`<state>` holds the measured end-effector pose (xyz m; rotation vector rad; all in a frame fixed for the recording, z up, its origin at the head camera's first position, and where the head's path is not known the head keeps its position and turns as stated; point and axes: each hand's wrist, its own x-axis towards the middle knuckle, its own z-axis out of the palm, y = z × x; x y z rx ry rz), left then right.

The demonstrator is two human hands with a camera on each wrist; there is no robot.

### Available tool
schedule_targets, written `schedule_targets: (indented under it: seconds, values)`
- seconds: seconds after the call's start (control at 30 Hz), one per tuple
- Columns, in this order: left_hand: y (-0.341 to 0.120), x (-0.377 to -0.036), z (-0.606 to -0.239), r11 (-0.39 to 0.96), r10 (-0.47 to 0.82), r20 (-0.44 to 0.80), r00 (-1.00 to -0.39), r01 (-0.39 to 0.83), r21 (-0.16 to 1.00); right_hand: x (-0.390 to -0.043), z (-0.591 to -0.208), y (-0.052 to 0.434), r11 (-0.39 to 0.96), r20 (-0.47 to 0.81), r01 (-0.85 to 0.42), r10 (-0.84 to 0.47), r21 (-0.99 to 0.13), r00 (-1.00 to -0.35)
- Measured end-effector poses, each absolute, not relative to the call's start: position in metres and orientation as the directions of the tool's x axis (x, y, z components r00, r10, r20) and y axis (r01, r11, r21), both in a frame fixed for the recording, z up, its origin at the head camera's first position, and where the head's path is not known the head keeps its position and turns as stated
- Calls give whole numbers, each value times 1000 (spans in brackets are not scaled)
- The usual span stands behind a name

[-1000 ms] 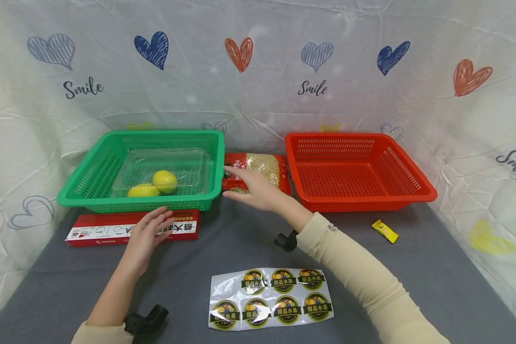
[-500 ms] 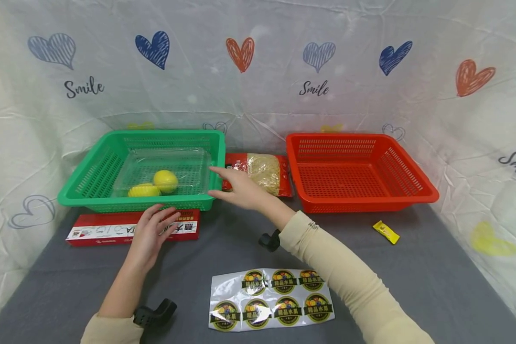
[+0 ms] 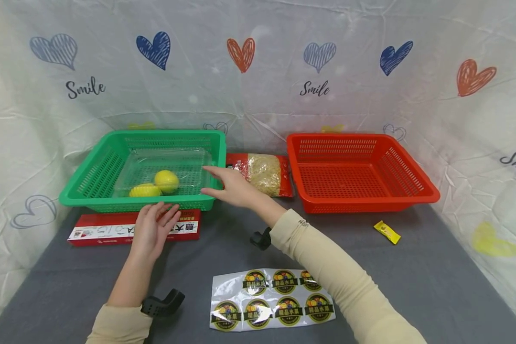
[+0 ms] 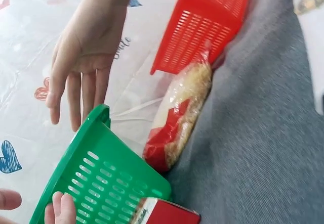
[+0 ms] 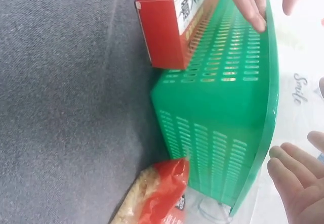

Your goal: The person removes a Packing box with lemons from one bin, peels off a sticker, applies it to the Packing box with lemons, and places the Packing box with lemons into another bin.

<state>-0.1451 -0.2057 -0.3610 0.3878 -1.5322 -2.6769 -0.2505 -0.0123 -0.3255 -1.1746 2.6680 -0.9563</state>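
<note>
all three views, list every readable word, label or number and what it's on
"Smile": white heart-printed backdrop, twice whole, once cut at the right edge.
"精品水果": round stickers on the shiny white rectangular sheet.
"意大": long red-and-white cardboard box; its remaining text is blurred or covered.
Too small or blurred: marks on the red-and-clear plastic bag, small yellow wrapper and beige fabric right sleeve.

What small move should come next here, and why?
Probably ease the right hand toward the clear container: it reaches over the right side of the green basket, holding nothing, and the container lies inside; the left hand is by the near rim.
</note>
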Motion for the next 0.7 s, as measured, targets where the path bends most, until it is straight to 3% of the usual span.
schedule_targets:
  seconds: [0.4, 0.7]
  values:
    - [-198, -158, -356, -679, -290, -304, -907, -28, 733, -250, -327, -32, 509, 161, -635, -693, -581, -703]
    - [-192, -165, -356, -645, -351, -315, -882, -16, 764, -250, -324, -46, 547, 119, -584, -661, -600, -741]
